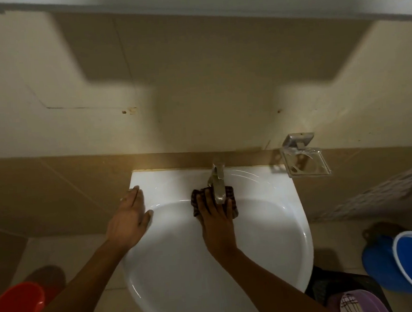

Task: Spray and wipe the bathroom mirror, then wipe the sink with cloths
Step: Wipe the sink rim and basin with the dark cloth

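Observation:
A white sink (266, 224) fills the lower middle of the view, with a metal tap (218, 181) at its back edge. My right hand (217, 221) presses a dark checked cloth (230, 193) flat against the basin's back wall, just under the tap spout. My left hand (131, 217) lies flat with fingers spread on the sink's left rim and holds nothing. The lower edge of the mirror cabinet (213, 1) runs along the top of the view; the mirror face is not visible.
A metal soap holder (305, 160) is fixed to the wall right of the sink. A blue bucket (407, 263) stands on the floor at right, a red tub (15, 308) at lower left, and a purple container with a cloth (354, 304) at bottom right.

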### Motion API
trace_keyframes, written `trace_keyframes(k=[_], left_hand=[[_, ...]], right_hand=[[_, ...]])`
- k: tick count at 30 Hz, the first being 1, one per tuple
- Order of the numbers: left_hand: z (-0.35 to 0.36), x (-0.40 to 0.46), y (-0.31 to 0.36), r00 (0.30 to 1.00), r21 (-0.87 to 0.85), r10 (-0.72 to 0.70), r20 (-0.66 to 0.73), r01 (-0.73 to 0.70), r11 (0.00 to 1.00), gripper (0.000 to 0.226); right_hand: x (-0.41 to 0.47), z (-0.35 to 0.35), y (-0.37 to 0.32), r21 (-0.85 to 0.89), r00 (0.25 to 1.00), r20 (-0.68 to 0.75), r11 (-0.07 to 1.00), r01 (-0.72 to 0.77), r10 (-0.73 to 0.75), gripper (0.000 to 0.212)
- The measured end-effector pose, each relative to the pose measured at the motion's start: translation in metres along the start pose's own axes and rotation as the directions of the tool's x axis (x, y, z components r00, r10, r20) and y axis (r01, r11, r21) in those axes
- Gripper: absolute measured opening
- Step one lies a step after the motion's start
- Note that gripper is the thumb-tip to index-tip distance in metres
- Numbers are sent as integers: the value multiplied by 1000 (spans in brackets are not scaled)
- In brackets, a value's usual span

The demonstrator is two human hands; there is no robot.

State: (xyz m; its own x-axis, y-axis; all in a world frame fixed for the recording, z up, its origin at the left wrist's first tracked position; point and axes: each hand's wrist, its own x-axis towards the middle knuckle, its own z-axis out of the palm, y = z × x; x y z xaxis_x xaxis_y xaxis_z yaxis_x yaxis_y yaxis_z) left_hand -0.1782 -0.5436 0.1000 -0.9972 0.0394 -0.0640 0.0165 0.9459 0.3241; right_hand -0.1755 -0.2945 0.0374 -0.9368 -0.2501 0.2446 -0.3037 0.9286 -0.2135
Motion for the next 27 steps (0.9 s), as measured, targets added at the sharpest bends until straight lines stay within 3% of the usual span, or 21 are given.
trace_keyframes(k=[8,12,15,21,23,27], left_hand=[[9,-2,-23,997,2,81,8,-81,997,65],[11,-4,-31,997,-30,79,7,-79,996,63],[14,-8,-38,999,-72,32,0,-32,997,64],[15,-16,-43,1000,-120,0,-16,-1,993,63],[15,-20,-45,1000,-119,-1,-20,-1,993,64],[16,-23,-51,999,-151,-30,-26,26,988,62]], right_hand=[[76,10,-70,-71,992,120,997,-20,28,70],[85,8,-63,-76,996,70,996,52,-46,66],[72,7,-34,-28,998,-38,999,-42,41,64],[91,16,-81,4,955,-17,955,-296,296,61],[93,19,-106,-5,976,33,976,-217,217,62],[90,26,-151,61,983,155,994,88,-96,66]])
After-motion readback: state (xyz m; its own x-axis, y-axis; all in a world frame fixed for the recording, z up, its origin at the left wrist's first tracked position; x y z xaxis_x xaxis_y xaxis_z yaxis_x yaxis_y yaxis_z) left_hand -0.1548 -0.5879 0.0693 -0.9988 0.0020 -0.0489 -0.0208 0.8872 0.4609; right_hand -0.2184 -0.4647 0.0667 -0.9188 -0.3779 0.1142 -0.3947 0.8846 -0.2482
